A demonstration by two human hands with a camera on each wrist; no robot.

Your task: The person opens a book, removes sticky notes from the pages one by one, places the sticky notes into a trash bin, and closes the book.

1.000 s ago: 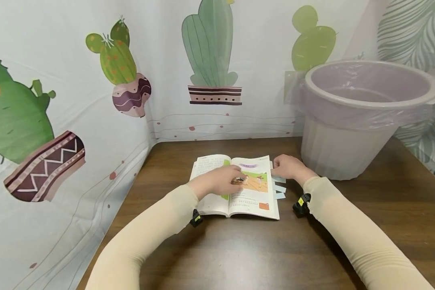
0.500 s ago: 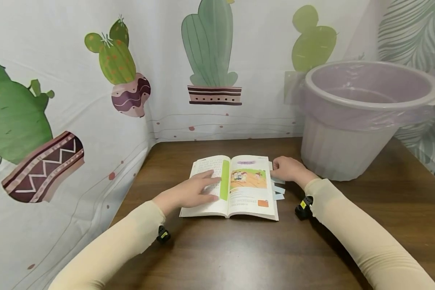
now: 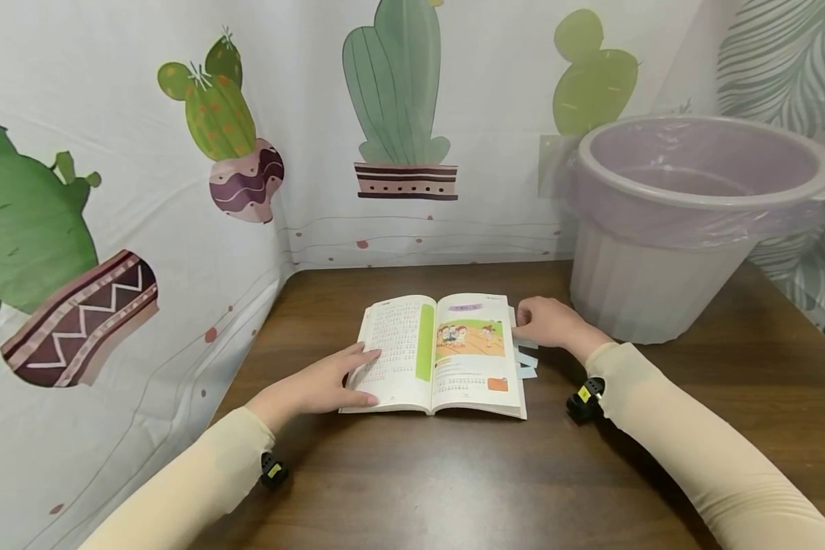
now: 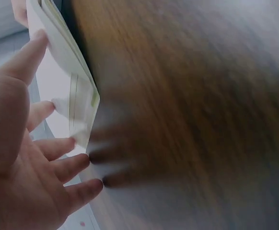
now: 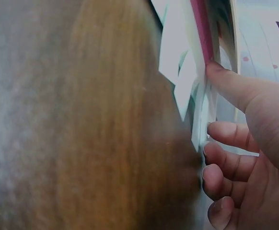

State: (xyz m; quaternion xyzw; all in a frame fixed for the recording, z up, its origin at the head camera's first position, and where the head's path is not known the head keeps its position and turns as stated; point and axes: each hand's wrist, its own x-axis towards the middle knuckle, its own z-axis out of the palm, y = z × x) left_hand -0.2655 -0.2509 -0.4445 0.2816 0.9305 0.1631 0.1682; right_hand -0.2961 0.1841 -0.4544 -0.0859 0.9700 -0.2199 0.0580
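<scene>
An open book [image 3: 467, 386] lies on the wooden table, with a green strip down its left page and a coloured picture on the right page. Pale blue paper tabs [image 3: 527, 359] stick out past its right edge. My left hand [image 3: 319, 382] is at the left page's outer edge, thumb and fingers spread apart, as the left wrist view also shows. At the book's right edge, just above the tabs, is my right hand [image 3: 550, 321]. In the right wrist view its thumb tip [image 5: 217, 67] touches the page edges, while the other fingers bend loosely below, apart from the thumb.
A large pale bin [image 3: 653, 283] lined with a clear bag stands at the back right, close behind my right hand. Cactus-printed cloth [image 3: 495, 99] hangs along the back and left of the table [image 3: 426, 473].
My left hand has drawn back leftward from over the book's middle, across the left page to its outer edge. The right hand has stayed at the right edge, shifting only slightly.
</scene>
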